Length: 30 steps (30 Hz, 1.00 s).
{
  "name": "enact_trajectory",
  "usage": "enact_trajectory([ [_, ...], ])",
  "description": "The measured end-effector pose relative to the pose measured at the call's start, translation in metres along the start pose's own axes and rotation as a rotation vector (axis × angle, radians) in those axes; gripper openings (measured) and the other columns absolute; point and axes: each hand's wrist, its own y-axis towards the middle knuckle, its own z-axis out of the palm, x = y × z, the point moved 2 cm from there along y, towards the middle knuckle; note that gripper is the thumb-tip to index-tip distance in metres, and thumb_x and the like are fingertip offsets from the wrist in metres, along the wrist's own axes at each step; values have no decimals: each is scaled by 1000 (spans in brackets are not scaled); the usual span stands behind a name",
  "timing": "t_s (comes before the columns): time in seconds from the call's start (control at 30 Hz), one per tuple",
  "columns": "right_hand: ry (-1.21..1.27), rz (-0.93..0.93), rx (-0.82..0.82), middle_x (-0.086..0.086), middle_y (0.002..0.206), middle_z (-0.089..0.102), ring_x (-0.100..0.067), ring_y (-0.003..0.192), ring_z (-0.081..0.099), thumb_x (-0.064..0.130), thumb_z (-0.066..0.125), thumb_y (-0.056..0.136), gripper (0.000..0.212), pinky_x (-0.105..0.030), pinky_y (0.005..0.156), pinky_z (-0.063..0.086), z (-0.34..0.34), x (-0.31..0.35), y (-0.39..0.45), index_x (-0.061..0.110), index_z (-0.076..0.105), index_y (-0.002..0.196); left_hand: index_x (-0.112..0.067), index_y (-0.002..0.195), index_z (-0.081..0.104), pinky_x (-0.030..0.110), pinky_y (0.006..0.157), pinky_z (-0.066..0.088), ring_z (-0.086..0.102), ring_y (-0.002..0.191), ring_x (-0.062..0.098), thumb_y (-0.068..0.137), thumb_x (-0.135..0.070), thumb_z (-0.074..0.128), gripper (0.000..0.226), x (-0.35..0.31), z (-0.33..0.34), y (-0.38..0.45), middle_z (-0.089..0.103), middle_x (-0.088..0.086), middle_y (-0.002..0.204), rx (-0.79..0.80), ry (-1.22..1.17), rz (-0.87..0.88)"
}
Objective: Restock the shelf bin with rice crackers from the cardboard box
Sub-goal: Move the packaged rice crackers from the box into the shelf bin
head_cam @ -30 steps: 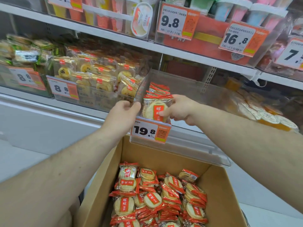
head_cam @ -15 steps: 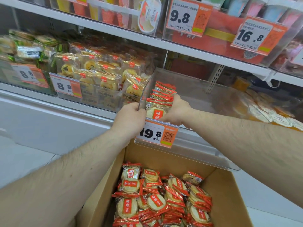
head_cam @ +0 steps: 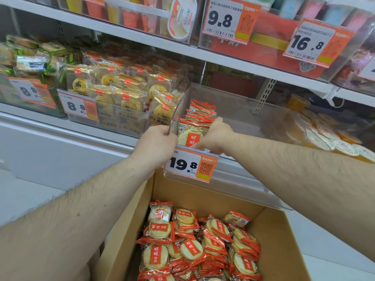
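A clear shelf bin (head_cam: 245,118) with a 19.8 price tag (head_cam: 188,165) holds a row of red-and-white rice cracker packets (head_cam: 194,126) standing upright in its front left corner. My left hand (head_cam: 156,144) is outside that corner, fingers curled over the bin's left wall edge. My right hand (head_cam: 216,136) is inside the bin against the right side of the row, fingers curled round the front packet; its thumb is hidden. Below stands an open cardboard box (head_cam: 284,244) with several more rice cracker packets (head_cam: 194,248) lying loose in it.
Left of the bin is a bin of gold-wrapped pastries (head_cam: 125,96) tagged 8.8. To the right lie round orange-lidded cups (head_cam: 324,136). The upper shelf edge (head_cam: 223,55) overhangs the bin. Most of the bin to the right of my hand holds nothing.
The packet row has settled lower into the bin's front left corner. My left hand slid off the packets onto the bin's wall edge. My right hand stays on the row.
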Motion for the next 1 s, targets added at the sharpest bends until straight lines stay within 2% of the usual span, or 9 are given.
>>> enact_trajectory([
  [0.2,274,57,91,-10,96,70,-23,76,71,10,93,59,71,-24,44,52,9,-1,14,7,54,118,-19,81,64,37,68,51,64,83,25,98,-20,44,26,-1,1,-2,70,7,84,-19,8,2],
  [0.27,308,50,97,-10,99,69,-23,78,71,8,94,55,79,-27,46,55,9,-2,13,9,50,121,-18,83,65,44,75,54,66,88,28,97,-21,44,25,0,1,-1,72,10,88,-17,3,1],
  [0.37,345,38,123,-9,103,61,-22,81,68,6,92,59,89,-30,53,57,4,-3,8,15,34,126,-22,82,63,33,63,49,64,80,17,98,-21,45,24,1,1,-1,70,1,81,-6,-25,2],
  [0.5,363,44,190,-12,109,58,-23,81,65,9,90,64,101,-33,56,56,-1,-4,0,18,21,138,-23,86,64,34,71,52,66,84,17,96,-28,50,18,3,0,0,72,2,85,13,-39,5],
  [0.6,312,62,206,-17,121,56,-25,79,62,16,90,66,104,-36,56,55,-5,-7,-7,19,17,140,-22,107,65,36,80,51,65,96,14,95,-36,52,23,6,0,1,71,-5,102,17,-23,10],
  [0.7,234,53,186,-18,127,54,-24,77,62,26,88,70,98,-33,54,53,-16,-11,-21,18,19,139,-17,134,48,35,92,43,47,108,8,91,-39,57,49,1,-7,-3,49,-9,121,-184,276,245],
  [0.77,188,15,102,-13,119,56,-25,82,64,33,85,74,96,-36,58,56,-27,-14,-35,18,21,143,-14,126,51,36,85,44,45,99,10,88,-36,59,45,-10,-10,-14,47,-5,113,-326,418,551],
  [0.87,-90,-213,-294,0,104,59,-23,86,60,42,73,80,77,-36,72,53,-42,-23,-65,20,33,141,-11,107,58,31,68,43,44,81,9,81,-30,59,32,-18,-4,-30,47,-7,92,-270,423,857],
  [1.0,-92,-672,-700,13,74,48,-18,69,52,28,61,77,16,-33,63,46,-29,-41,-120,19,59,89,-22,87,56,25,57,38,39,66,3,76,-32,49,17,-9,21,-53,47,-16,71,47,423,990],
])
